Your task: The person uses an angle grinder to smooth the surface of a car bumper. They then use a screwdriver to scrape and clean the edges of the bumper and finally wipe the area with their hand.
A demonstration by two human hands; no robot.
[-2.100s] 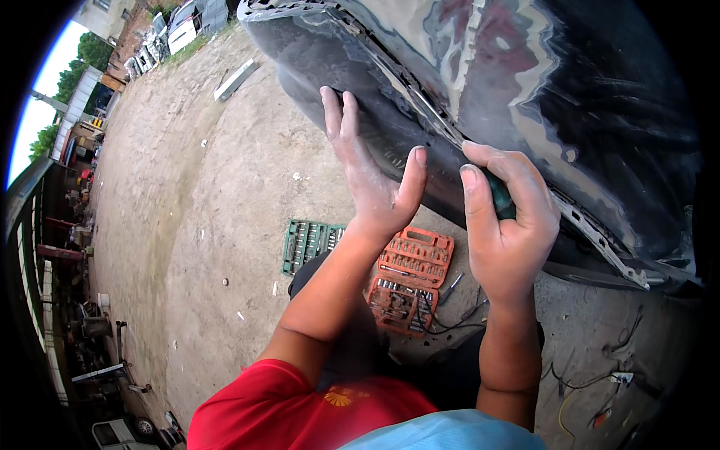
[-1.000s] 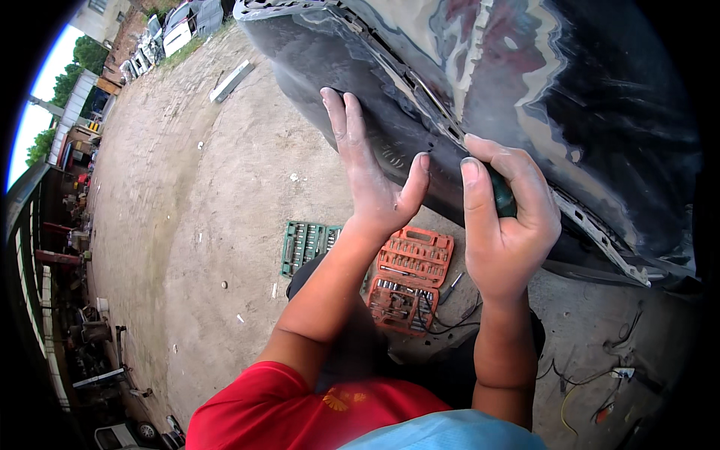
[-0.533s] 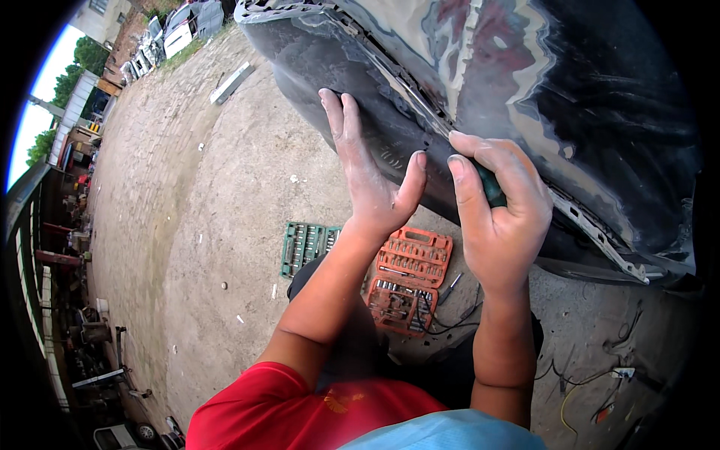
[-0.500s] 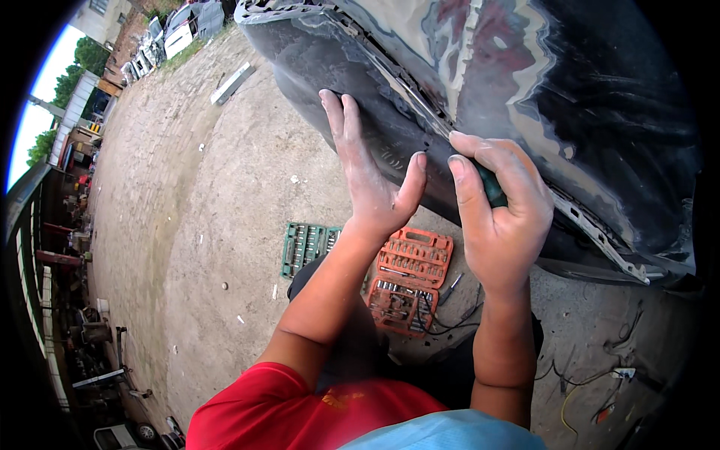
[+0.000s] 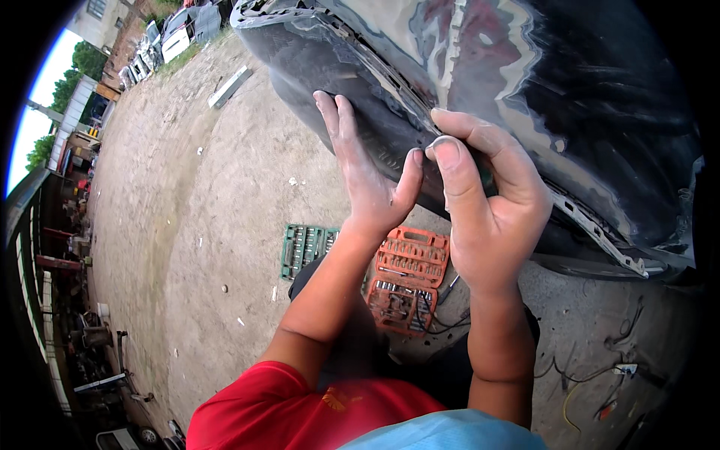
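A dark car body panel, dusty and scuffed, fills the upper right. My left hand is open, fingers stretched out and thumb spread, its side against or very close to the lower dark part. My right hand is closed around a small dark green object, mostly hidden by the thumb and fingers, so its kind cannot be made out. Thumb and forefinger tips sit by the strip-like seam that runs across the panel. Above the seam, the surface has grey, beige and reddish sanded patches.
Below my hands, an orange socket tool case lies unfolded on the ground beside a green tool case. Cables run over the ground at lower right. A pale bar lies farther off; clutter lines the left side.
My right hand has shifted left and slightly up along the seam, and less of the green object shows. My left hand has stayed nearly in place.
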